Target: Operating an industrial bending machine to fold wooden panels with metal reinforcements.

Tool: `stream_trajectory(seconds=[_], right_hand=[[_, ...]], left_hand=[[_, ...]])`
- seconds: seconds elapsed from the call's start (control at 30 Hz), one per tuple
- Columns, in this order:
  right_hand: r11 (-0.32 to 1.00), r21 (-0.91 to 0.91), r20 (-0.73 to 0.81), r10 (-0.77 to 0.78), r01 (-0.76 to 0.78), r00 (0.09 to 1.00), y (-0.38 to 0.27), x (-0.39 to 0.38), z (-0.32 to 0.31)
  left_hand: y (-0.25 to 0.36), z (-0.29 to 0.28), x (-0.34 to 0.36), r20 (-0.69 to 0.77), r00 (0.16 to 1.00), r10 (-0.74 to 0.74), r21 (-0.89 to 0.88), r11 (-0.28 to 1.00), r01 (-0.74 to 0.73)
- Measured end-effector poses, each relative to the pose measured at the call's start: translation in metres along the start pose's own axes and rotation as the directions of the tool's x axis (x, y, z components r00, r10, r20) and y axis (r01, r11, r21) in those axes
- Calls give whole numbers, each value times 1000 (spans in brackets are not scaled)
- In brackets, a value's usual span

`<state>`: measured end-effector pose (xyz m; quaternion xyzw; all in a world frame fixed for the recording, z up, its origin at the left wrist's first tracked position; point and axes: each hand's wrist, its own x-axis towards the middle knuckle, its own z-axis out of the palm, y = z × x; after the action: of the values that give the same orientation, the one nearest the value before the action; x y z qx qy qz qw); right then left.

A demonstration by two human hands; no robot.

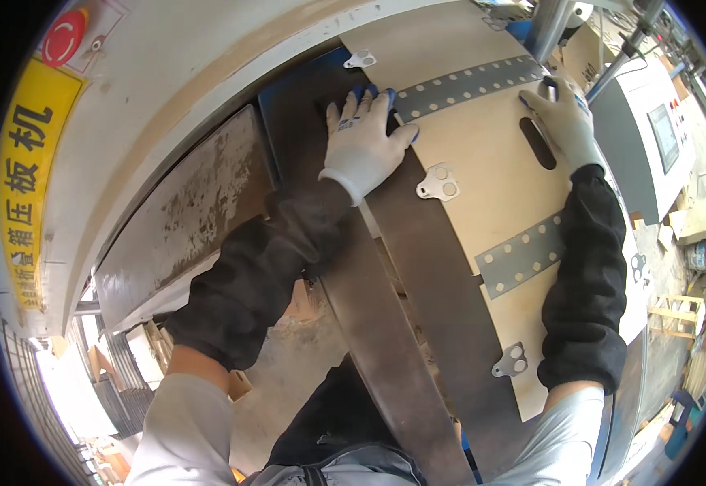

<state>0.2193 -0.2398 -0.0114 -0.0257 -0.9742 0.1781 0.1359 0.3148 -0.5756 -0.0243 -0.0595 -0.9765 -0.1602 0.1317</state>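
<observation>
A pale plywood panel lies on a dark metal machine bed. Two grey metal strips with round spots, an upper strip and a lower strip, cross it. Small silver two-holed plates, such as this plate, stick out along its edges. My left hand, in a white glove with blue fingertips, lies spread at the panel's left edge, by the upper strip's end. My right hand, gloved too, rests at the right edge beside an oval slot, its thumb apart from the fingers. Its outer fingers are partly hidden.
A machine body with a red push button and a yellow label stands at the left. To the right are a metal post and a pale control cabinet with a screen. Wooden frames and scraps lie on the floor beyond.
</observation>
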Motion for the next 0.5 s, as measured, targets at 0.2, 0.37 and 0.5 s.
stream_trajectory(seconds=[0.2,0.37,0.5], right_hand=[[1000,-16,-63,11,-12,998,-20,1,2],[999,-9,-25,-37,36,999,-25,-6,0],[968,-157,-8,-200,196,980,3,18,27]], left_hand=[[-7,-7,0,56,997,51,-67,997,-47],[-13,-18,-2,194,974,117,-108,989,-97],[-6,-20,0,203,974,102,-70,994,-90]])
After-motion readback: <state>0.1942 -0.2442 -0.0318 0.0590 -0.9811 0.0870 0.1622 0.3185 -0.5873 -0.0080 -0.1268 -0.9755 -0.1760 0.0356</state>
